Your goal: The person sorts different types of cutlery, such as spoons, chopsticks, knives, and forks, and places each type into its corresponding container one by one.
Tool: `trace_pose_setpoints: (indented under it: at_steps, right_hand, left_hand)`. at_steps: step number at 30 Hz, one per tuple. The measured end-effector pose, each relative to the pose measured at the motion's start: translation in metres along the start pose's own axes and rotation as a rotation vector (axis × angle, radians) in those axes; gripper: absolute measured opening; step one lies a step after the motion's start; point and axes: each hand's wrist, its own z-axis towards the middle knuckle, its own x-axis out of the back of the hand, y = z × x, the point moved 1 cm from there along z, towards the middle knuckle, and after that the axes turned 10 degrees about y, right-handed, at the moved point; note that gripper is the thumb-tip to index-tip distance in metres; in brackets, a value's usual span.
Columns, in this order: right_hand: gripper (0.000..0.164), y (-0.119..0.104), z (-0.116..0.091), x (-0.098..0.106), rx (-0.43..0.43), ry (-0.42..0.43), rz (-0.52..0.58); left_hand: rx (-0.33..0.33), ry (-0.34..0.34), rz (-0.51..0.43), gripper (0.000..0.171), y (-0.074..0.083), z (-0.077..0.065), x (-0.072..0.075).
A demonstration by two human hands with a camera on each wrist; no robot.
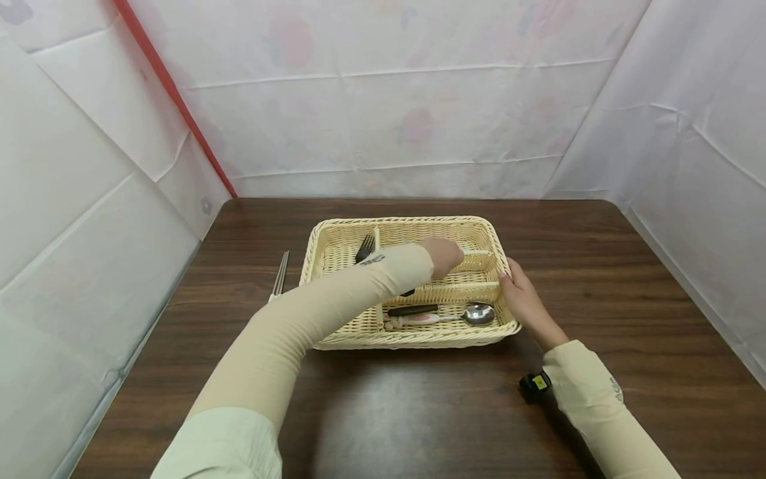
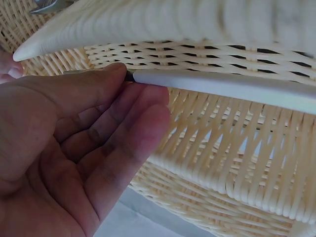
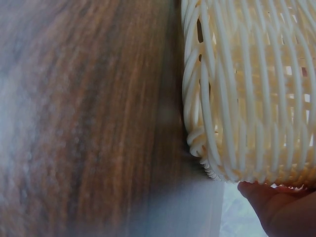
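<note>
My left hand (image 1: 444,257) reaches into a cream woven basket (image 1: 413,342) with dividers. In the left wrist view, its thumb and fingers pinch a slim utensil with a white handle (image 2: 222,88) at the dark end of that handle. The other end of the utensil is hidden by the hand, so I cannot tell its kind. My right hand (image 1: 523,299) grips the right end of the basket at the rim, thumb over the edge. A spoon (image 1: 479,313) and a black handle (image 1: 413,310) lie in the front compartment.
A black fork (image 1: 365,247) lies in the left compartment, partly behind the left sleeve. Thin metal chopsticks (image 1: 281,273) with whitish ends rest on the dark wooden table (image 1: 598,266), left of the basket. White sheeting (image 1: 383,120) hangs behind and at both sides.
</note>
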Motion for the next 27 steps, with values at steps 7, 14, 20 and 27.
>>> trace_pose_setpoints:
  at_steps: [7, 14, 20, 27]
  right_hand:
    - [0.049, 0.000, -0.001, -0.002, -0.011, -0.006, 0.021]
    - [0.049, 0.000, 0.000, -0.002, -0.009, 0.001, -0.001]
    - [0.050, -0.002, 0.000, -0.002, -0.015, -0.012, 0.003]
    - [0.049, -0.001, -0.001, -0.002, -0.014, -0.007, 0.004]
  left_hand:
    - [0.002, -0.039, -0.016, 0.015, -0.001, 0.010, -0.012]
    - [0.030, -0.078, 0.008, 0.017, -0.003, 0.027, -0.029]
    - [0.055, -0.095, 0.005, 0.019, -0.002, 0.031, -0.035]
    - [0.055, -0.071, -0.017, 0.020, 0.000, 0.023, -0.032]
